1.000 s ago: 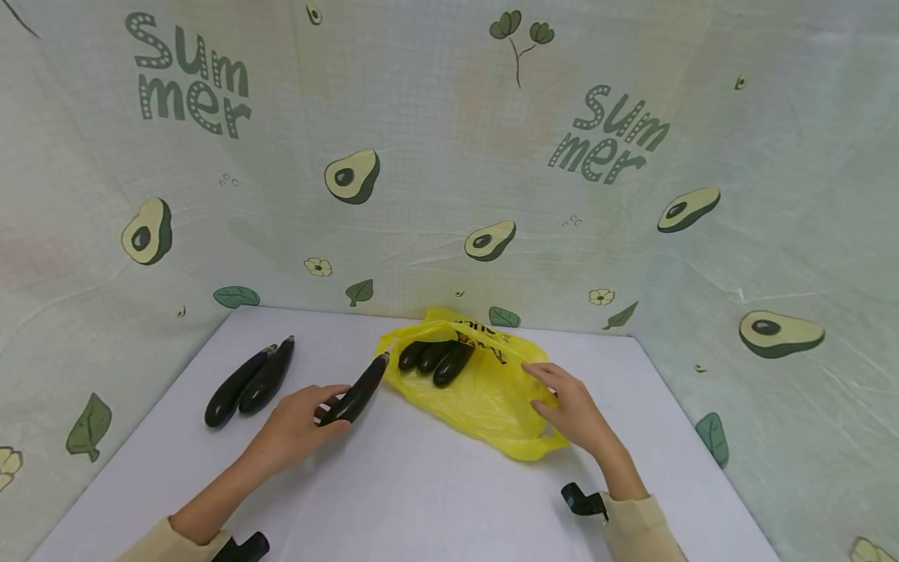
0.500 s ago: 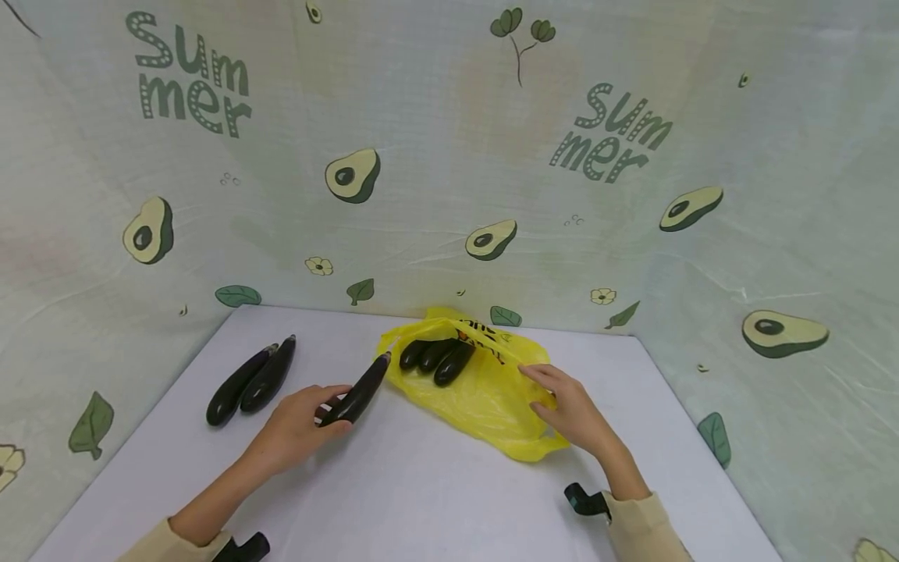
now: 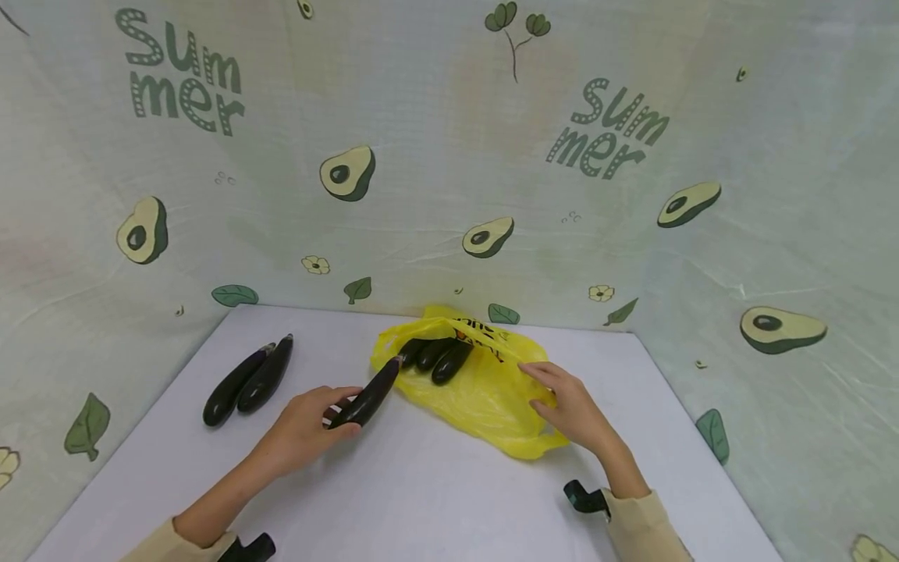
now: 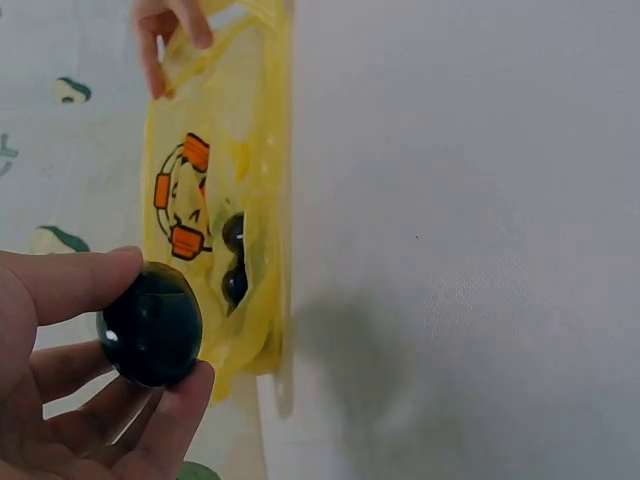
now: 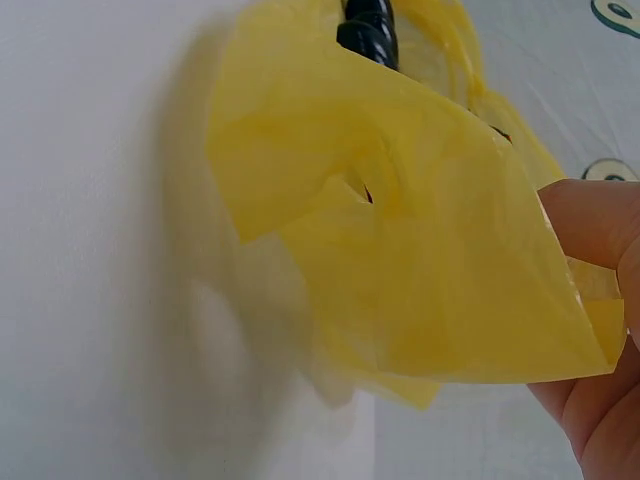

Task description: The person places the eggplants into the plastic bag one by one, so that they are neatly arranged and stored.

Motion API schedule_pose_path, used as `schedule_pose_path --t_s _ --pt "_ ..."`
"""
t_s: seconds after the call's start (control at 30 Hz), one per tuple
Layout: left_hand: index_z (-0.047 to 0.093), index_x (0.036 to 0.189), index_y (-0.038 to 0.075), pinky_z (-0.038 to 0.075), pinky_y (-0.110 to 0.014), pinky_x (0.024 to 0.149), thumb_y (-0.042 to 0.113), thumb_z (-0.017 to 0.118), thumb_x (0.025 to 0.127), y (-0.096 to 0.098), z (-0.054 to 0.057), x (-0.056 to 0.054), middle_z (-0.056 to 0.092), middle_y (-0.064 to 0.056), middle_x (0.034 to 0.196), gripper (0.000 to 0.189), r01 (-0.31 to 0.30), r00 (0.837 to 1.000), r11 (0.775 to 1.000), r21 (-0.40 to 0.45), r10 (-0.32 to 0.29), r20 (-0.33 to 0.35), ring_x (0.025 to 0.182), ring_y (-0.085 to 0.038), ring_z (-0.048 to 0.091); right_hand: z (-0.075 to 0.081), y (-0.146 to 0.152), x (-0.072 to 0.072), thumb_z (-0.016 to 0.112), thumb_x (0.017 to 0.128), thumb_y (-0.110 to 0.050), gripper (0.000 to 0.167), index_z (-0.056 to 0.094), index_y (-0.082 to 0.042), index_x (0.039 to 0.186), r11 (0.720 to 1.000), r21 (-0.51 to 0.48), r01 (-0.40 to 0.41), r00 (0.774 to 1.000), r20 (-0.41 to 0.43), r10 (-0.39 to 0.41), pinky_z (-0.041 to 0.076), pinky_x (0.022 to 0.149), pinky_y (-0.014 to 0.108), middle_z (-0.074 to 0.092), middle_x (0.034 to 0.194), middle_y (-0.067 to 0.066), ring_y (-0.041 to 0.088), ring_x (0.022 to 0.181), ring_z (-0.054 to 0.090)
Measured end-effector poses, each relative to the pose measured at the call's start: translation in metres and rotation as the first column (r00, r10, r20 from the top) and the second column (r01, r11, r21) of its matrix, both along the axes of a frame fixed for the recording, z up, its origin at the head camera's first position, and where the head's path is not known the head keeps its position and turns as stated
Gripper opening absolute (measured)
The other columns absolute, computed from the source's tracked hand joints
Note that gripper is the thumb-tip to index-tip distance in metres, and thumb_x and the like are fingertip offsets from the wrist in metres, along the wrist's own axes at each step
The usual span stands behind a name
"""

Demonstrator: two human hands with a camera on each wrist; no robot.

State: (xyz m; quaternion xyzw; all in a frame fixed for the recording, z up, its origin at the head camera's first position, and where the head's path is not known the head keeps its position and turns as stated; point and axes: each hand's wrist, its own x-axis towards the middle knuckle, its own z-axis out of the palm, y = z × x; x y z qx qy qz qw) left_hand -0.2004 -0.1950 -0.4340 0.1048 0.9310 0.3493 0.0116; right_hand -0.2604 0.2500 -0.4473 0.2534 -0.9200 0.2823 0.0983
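My left hand [image 3: 303, 428] grips a dark eggplant [image 3: 371, 395], held slanted over the table with its stem end at the mouth of a yellow plastic bag [image 3: 485, 410]. Its round end faces the camera in the left wrist view, between thumb and fingers. Three eggplants [image 3: 452, 364] lie inside the bag, partly covered by its upper layer. On the bag's right side, my right hand [image 3: 576, 410] holds the edge; the right wrist view has the yellow film [image 5: 420, 270] passing between thumb and fingers, with the fingertips partly hidden.
Two more eggplants [image 3: 239, 386] lie side by side at the left of the white table [image 3: 421, 499]. A cloth wall [image 3: 421, 117] printed with avocados stands behind the table and along both sides. The bag reaches close to the back edge.
My left hand has carried the eggplant slightly to the right, so its stem end now overlaps the bag's opening. My right hand and the bag stay nearly still.
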Motion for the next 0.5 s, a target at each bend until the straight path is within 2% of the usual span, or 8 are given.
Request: schedule_pose_path --t_s 0.2,0.5 --pt "0.067 0.144 0.019 0.059 -0.038 0.081 0.024 0.088 0.089 0.012 -0.002 -0.006 0.072 -0.005 0.124 0.059 0.014 1.0 1.0 0.018 -0.014 0.004 0.101 -0.018 0.068 0.002 -0.001 -0.001 0.084 0.087 0.004 0.069 0.061 -0.011 0.151 1.0 0.0 0.012 1.0 0.018 -0.012 0.056 0.102 0.046 0.063 0.145 0.008 0.03 0.129 0.065" --pt "0.068 0.143 0.017 0.059 -0.035 0.078 0.022 0.088 0.089 0.044 -0.005 -0.022 0.072 -0.004 0.122 0.058 0.056 0.998 0.995 0.083 -0.056 0.004 0.101 -0.018 0.068 0.002 0.002 -0.001 0.084 0.086 0.005 0.069 0.061 -0.009 0.15 1.0 -0.006 0.008 1.0 0.016 -0.008 0.056 0.102 0.046 0.063 0.144 0.009 0.031 0.13 0.064"
